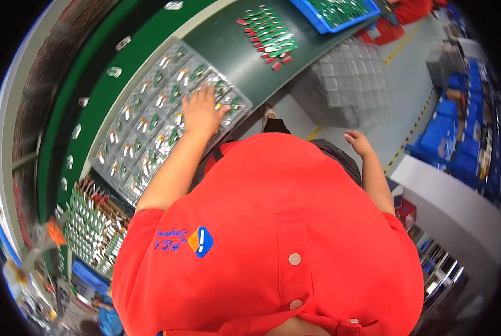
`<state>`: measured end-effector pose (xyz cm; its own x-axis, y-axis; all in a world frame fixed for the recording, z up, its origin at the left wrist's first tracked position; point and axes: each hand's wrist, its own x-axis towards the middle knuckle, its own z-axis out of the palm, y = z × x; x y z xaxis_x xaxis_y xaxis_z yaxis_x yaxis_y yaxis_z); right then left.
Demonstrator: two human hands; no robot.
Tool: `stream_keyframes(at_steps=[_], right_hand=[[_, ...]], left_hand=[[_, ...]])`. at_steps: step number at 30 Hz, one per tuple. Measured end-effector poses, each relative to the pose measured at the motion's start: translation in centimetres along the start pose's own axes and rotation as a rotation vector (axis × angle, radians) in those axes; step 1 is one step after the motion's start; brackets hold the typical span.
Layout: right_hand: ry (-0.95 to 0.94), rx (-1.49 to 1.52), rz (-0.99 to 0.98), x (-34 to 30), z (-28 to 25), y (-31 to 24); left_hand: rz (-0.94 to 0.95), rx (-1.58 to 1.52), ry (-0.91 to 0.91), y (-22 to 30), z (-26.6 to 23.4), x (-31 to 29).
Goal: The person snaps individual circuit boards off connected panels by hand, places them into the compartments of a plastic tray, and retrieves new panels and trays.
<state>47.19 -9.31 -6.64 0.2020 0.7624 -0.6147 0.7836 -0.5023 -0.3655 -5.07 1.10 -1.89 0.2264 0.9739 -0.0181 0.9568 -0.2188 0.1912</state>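
Observation:
My left hand (201, 113) lies with fingers spread over a clear plastic tray (229, 84) on the green work surface. Small green circuit boards with white and orange parts (197, 71) sit in the tray's many compartments. The palm hides some compartments, so contact with single boards cannot be made out. Out to the right, my right hand (360, 143) hangs in the air with nothing visible in it, its fingers loosely apart. Nearest to it is a stack of clear empty-looking trays (354, 73), a little blurred.
Rows of green boards with red ends (270, 36) lie beyond the tray, near a blue bin (317, 25) of boards. A green conveyor (96, 84) carrying small pieces runs along the left. More boards (93, 224) stand at lower left. Blue crates (446, 123) are far right.

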Motion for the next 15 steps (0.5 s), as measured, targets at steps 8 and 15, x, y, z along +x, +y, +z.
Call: stream_keyframes(at_steps=[8,15], right_hand=[[-0.097,0.040,0.170,-0.1,-0.2,7.5],[-0.204,0.228,0.534,9.4,-3.9,19.2]], left_hand=[[-0.034,0.094,-0.025,1.2,0.6,0.0],[-0.135,-0.005,0.321,5.4,-1.0,-2.8]])
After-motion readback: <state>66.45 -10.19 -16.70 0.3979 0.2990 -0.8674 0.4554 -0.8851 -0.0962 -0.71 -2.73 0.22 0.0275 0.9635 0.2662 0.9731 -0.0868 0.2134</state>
